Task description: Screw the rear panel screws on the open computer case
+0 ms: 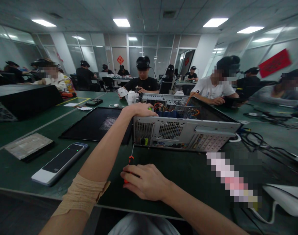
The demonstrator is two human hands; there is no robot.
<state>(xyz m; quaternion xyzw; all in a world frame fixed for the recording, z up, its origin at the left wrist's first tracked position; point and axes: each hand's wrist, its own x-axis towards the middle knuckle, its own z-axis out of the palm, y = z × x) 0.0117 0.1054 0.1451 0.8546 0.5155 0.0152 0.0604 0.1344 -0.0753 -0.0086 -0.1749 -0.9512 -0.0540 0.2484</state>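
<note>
An open desktop computer case [212, 125] lies on the green table, its rear panel with vents and ports facing me. My left hand [143, 110] is closed over the top edge at its left corner, with the fingertips partly hidden inside. My right hand [149, 182] grips a screwdriver [131, 160] with a red and black handle. Its thin shaft points away from me, and the tip is at the lower left corner of the rear panel; whether it sits in a screw I cannot tell. Coloured wires [161, 107] show inside the case.
A black side panel [90, 122] lies left of the case. Nearer me are a hard drive [30, 145] and a white and black handheld device [59, 163]. Another black case [26, 99] stands far left. Black cables [261, 140] lie at right. Several people sit at tables beyond.
</note>
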